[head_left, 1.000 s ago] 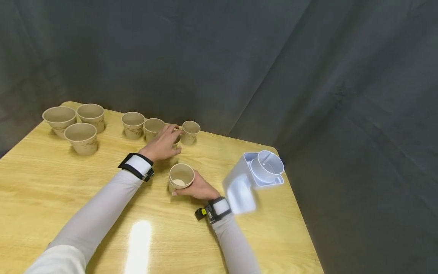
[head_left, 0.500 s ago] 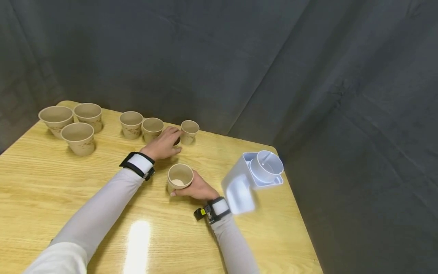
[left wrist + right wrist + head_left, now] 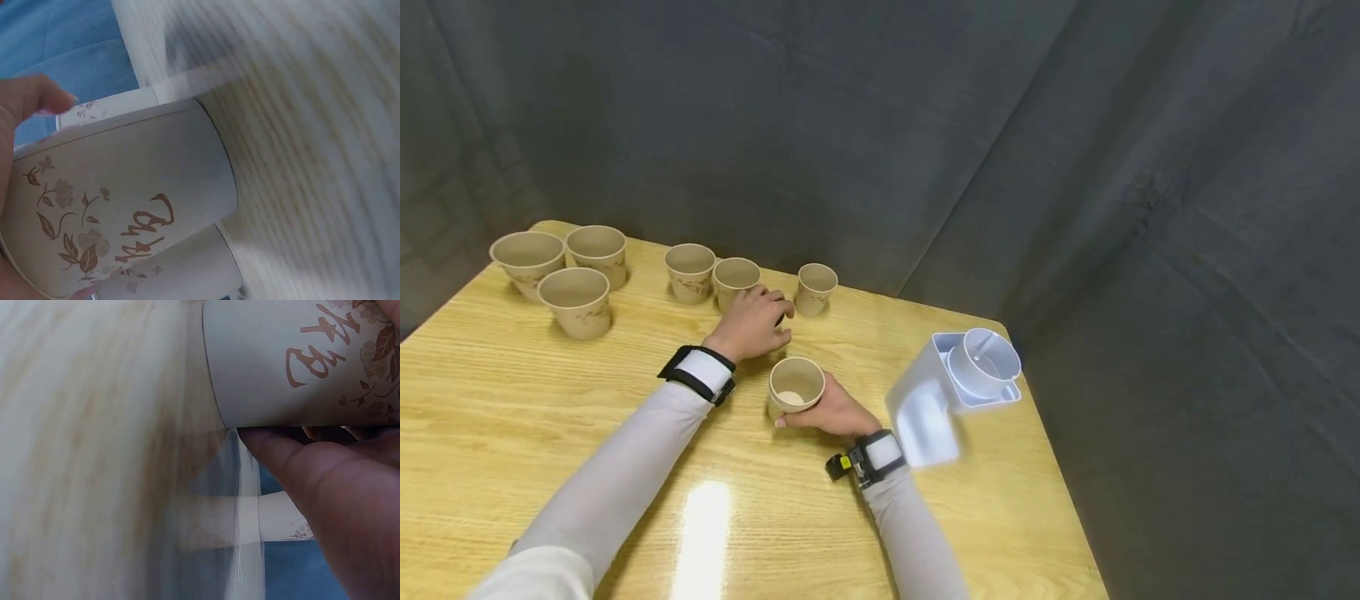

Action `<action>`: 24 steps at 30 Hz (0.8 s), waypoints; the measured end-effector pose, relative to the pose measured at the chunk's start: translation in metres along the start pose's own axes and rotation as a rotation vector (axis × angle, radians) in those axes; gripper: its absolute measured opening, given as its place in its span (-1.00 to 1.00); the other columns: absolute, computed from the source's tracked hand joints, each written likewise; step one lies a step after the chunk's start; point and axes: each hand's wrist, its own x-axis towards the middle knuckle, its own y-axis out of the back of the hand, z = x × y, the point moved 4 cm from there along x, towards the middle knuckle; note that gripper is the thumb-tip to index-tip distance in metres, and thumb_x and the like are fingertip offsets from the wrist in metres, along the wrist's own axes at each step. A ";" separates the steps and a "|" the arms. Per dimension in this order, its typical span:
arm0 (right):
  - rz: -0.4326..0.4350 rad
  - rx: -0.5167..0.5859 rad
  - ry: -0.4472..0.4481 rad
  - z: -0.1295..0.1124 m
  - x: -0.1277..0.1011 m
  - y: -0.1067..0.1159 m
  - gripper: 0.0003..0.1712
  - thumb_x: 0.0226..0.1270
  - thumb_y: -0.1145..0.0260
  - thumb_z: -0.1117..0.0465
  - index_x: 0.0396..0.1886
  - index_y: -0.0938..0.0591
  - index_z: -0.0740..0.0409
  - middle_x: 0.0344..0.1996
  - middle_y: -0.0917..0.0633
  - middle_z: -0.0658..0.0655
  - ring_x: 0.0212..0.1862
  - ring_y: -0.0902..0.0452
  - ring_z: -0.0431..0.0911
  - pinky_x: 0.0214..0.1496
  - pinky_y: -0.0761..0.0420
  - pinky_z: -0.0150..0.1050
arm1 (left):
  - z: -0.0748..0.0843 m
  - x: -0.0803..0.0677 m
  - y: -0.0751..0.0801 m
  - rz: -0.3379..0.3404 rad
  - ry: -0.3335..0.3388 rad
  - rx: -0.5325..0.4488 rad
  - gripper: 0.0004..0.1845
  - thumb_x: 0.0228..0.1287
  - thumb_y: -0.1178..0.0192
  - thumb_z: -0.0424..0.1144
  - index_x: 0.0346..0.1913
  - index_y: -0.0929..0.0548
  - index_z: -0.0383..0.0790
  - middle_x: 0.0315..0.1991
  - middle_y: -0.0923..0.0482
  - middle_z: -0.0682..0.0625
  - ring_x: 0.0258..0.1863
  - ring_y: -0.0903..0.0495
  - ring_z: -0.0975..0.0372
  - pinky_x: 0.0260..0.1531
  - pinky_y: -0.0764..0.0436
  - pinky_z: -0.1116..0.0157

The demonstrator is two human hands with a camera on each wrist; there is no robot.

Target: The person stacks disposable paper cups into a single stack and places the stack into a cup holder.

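The right hand (image 3: 833, 410) wraps its curled fingers round the near side of a small paper cup (image 3: 796, 387) that stands on the wooden table (image 3: 512, 400), thumb tip low against the cup's base in the right wrist view. The left hand (image 3: 752, 321) has its fingers curled over a second small cup (image 3: 125, 212), which the head view hides almost wholly beneath the palm; the left wrist view shows its printed wall pressed against the palm, so the grip looks closed on it, though how each fingertip sits cannot be told. That cup lies just beyond the right hand's fingers and just this side of two more small cups (image 3: 736, 282) (image 3: 816, 288) in the back row. To handle this well, my judgement is that the left hand should keep a light, even squeeze near the rim, since thin paper walls buckle easily, and keep the cup clear of its neighbours, while the right hand steadies its own cup low down so it cannot tip. The right hand's cup stands upright, mouth up, its long axis vertical; the left hand's cup appears upright too, though blur leaves this uncertain. A white plastic holder (image 3: 951, 392) stands to the outside of the right wrist.
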 end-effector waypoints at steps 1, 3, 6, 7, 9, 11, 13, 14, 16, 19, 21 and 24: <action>0.000 0.002 0.001 0.000 0.000 0.000 -0.08 0.00 -0.64 0.30 0.39 -0.43 0.05 0.16 -0.61 0.05 0.18 -0.55 -0.13 0.28 -0.51 -0.23 | -0.001 -0.002 0.001 0.011 0.011 0.006 -0.72 0.15 -0.35 -0.14 -0.12 -0.72 -0.21 -0.14 -0.65 -0.14 -0.01 -0.54 -0.14 0.00 -0.48 -0.20; -0.003 -0.003 0.005 0.000 0.001 0.000 -0.10 0.01 -0.64 0.30 0.38 -0.44 0.05 0.16 -0.61 0.05 0.18 -0.55 -0.13 0.28 -0.51 -0.22 | -0.002 -0.008 0.003 0.033 0.042 0.003 -0.77 0.16 -0.33 -0.16 -0.17 -0.70 -0.21 -0.16 -0.63 -0.14 -0.04 -0.55 -0.15 -0.03 -0.50 -0.19; -0.011 -0.009 0.016 0.000 0.001 -0.001 -0.12 0.02 -0.63 0.29 0.37 -0.44 0.06 0.16 -0.61 0.07 0.18 -0.55 -0.13 0.28 -0.51 -0.22 | -0.005 -0.019 0.006 0.072 0.105 -0.025 -0.82 0.19 -0.29 -0.16 -0.24 -0.66 -0.19 -0.19 -0.61 -0.15 -0.08 -0.54 -0.16 -0.09 -0.52 -0.16; -0.011 -0.008 0.018 -0.001 0.001 0.000 -0.12 0.02 -0.63 0.29 0.37 -0.44 0.06 0.17 -0.61 0.08 0.18 -0.55 -0.13 0.28 -0.51 -0.22 | -0.006 -0.023 0.007 0.090 0.128 -0.054 -0.83 0.20 -0.27 -0.16 -0.26 -0.64 -0.20 -0.21 -0.60 -0.15 -0.09 -0.53 -0.16 -0.12 -0.52 -0.15; -0.005 -0.006 0.022 0.000 0.001 0.001 -0.12 0.02 -0.63 0.30 0.37 -0.44 0.07 0.16 -0.62 0.09 0.18 -0.55 -0.13 0.29 -0.51 -0.21 | -0.009 -0.029 0.009 0.133 0.172 -0.130 -0.85 0.20 -0.23 -0.17 -0.29 -0.61 -0.21 -0.25 -0.57 -0.15 -0.17 -0.53 -0.13 -0.21 -0.53 -0.09; 0.000 -0.002 0.023 0.000 0.001 0.002 -0.11 0.01 -0.64 0.30 0.37 -0.44 0.07 0.16 -0.62 0.09 0.18 -0.55 -0.13 0.29 -0.51 -0.20 | -0.014 -0.036 0.009 0.170 0.225 -0.216 -0.87 0.21 -0.20 -0.19 -0.31 -0.58 -0.19 -0.28 -0.55 -0.14 -0.23 -0.53 -0.08 -0.31 -0.51 -0.01; 0.007 -0.003 0.023 0.001 0.001 0.003 -0.10 0.01 -0.64 0.30 0.38 -0.44 0.06 0.16 -0.62 0.08 0.18 -0.54 -0.13 0.29 -0.51 -0.19 | -0.018 -0.041 0.008 0.199 0.266 -0.294 -0.88 0.22 -0.19 -0.19 -0.32 -0.57 -0.18 -0.29 -0.55 -0.13 -0.30 -0.52 -0.02 -0.37 -0.47 0.06; 0.010 -0.006 0.021 0.002 0.000 0.003 -0.10 0.01 -0.64 0.30 0.38 -0.44 0.06 0.16 -0.62 0.08 0.18 -0.54 -0.13 0.29 -0.51 -0.19 | -0.020 -0.043 0.008 0.205 0.283 -0.320 -0.89 0.23 -0.19 -0.19 -0.33 -0.56 -0.16 -0.30 -0.55 -0.13 -0.32 -0.51 0.00 -0.39 -0.45 0.09; 0.010 -0.011 0.017 0.003 0.000 0.002 -0.10 0.01 -0.64 0.30 0.38 -0.44 0.05 0.15 -0.62 0.06 0.18 -0.54 -0.14 0.28 -0.51 -0.20 | -0.022 -0.047 0.007 0.205 0.303 -0.345 -0.89 0.23 -0.20 -0.18 -0.33 -0.56 -0.15 -0.31 -0.56 -0.12 -0.36 -0.51 0.04 -0.42 -0.43 0.14; 0.012 -0.007 0.014 0.003 -0.001 0.001 -0.10 0.00 -0.65 0.30 0.37 -0.44 0.04 0.15 -0.62 0.05 0.17 -0.54 -0.14 0.27 -0.52 -0.20 | -0.022 -0.051 0.010 0.203 0.299 -0.348 -0.90 0.21 -0.20 -0.18 -0.34 -0.57 -0.14 -0.33 -0.57 -0.11 -0.42 -0.48 0.06 -0.47 -0.40 0.17; 0.010 -0.004 0.013 0.003 -0.002 0.000 -0.10 0.00 -0.65 0.29 0.37 -0.44 0.04 0.15 -0.62 0.05 0.16 -0.55 -0.15 0.27 -0.52 -0.20 | -0.020 -0.052 0.014 0.217 0.291 -0.347 -0.91 0.20 -0.21 -0.20 -0.34 -0.57 -0.15 -0.35 -0.56 -0.10 -0.44 -0.46 0.07 -0.48 -0.39 0.18; 0.006 -0.002 0.015 0.001 -0.002 0.000 -0.10 0.01 -0.64 0.28 0.38 -0.44 0.03 0.15 -0.62 0.05 0.17 -0.54 -0.15 0.28 -0.51 -0.20 | -0.016 -0.053 0.025 0.256 0.271 -0.358 -0.93 0.19 -0.20 -0.26 -0.30 -0.58 -0.19 -0.37 -0.53 -0.11 -0.42 -0.45 0.07 -0.46 -0.38 0.16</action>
